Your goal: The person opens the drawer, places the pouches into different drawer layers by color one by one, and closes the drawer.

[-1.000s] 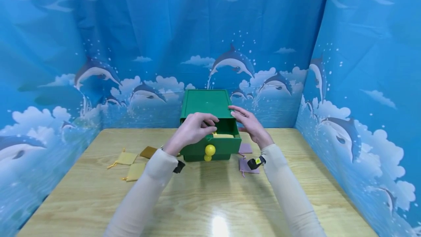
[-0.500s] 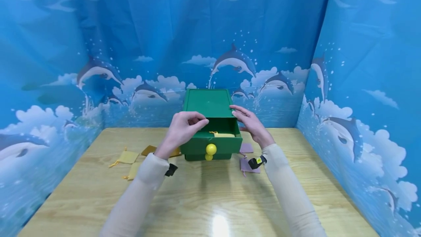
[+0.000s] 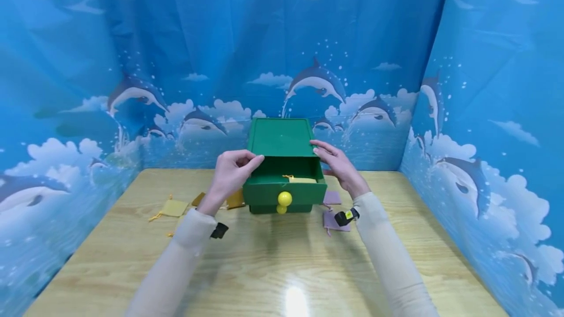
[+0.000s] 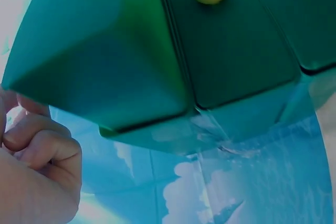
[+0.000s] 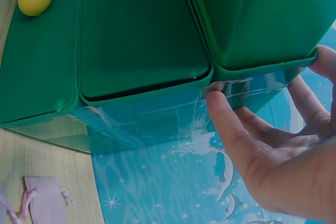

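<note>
A green drawer cabinet [image 3: 282,137] with yellow round knobs [image 3: 285,198] stands at the table's far side. Its top drawer [image 3: 262,194] is pulled out, with a pale yellow pouch [image 3: 304,180] and its orange cord inside. My left hand [image 3: 230,174] hovers at the drawer's left side, thumb towards the rim. In the left wrist view its fingers [image 4: 52,145] are curled, and the drawer's corner hides the tips. My right hand [image 3: 341,168] rests against the cabinet's right side with its fingers fairly straight. A fingertip [image 5: 215,98] touches the side wall there.
Light yellow pouches [image 3: 174,207] and brown pouches [image 3: 236,198] lie on the wooden table [image 3: 260,268], left of the cabinet. Purple pouches [image 3: 336,221] lie to its right. A blue dolphin-print curtain [image 3: 211,72] stands behind and at both sides.
My left hand has moved left from over the open drawer to its left side, uncovering the pouch's cord. The right hand stays on the cabinet's side.
</note>
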Demonstrator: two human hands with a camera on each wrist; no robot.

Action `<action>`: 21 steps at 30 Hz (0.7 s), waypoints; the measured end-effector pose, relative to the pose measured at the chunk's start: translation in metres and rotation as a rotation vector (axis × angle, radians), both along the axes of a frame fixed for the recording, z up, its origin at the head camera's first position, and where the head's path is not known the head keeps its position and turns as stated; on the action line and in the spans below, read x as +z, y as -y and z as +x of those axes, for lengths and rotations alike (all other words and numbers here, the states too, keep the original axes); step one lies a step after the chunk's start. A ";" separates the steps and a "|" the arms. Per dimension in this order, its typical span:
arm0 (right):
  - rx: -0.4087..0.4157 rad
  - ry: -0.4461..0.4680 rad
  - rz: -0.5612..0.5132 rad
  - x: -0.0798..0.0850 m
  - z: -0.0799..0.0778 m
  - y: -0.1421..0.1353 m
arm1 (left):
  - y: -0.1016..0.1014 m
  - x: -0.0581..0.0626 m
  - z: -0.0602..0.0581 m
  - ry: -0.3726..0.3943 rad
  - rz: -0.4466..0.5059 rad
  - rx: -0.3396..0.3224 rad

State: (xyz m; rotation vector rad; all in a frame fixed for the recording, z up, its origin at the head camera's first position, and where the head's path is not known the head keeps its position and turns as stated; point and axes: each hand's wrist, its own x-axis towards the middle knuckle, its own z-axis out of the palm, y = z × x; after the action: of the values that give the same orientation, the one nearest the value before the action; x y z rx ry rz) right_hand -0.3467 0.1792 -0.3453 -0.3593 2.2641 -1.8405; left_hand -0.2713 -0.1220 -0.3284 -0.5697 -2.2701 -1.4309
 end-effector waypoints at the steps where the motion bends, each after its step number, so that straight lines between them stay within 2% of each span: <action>1: -0.006 0.000 -0.001 0.000 0.000 -0.001 | 0.002 -0.001 0.000 0.010 0.007 0.001; 10: 0.009 -0.013 -0.003 -0.001 -0.002 0.006 | 0.037 -0.021 -0.002 0.116 0.080 0.029; 21: 0.000 -0.014 0.007 0.000 0.001 0.002 | 0.070 -0.042 -0.001 0.236 0.068 0.056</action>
State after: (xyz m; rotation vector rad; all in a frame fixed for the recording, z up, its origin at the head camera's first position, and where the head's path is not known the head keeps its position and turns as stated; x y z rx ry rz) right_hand -0.3461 0.1773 -0.3454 -0.3724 2.2786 -1.8356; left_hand -0.2725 -0.1919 -0.3700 -0.3277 -2.3830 -1.6143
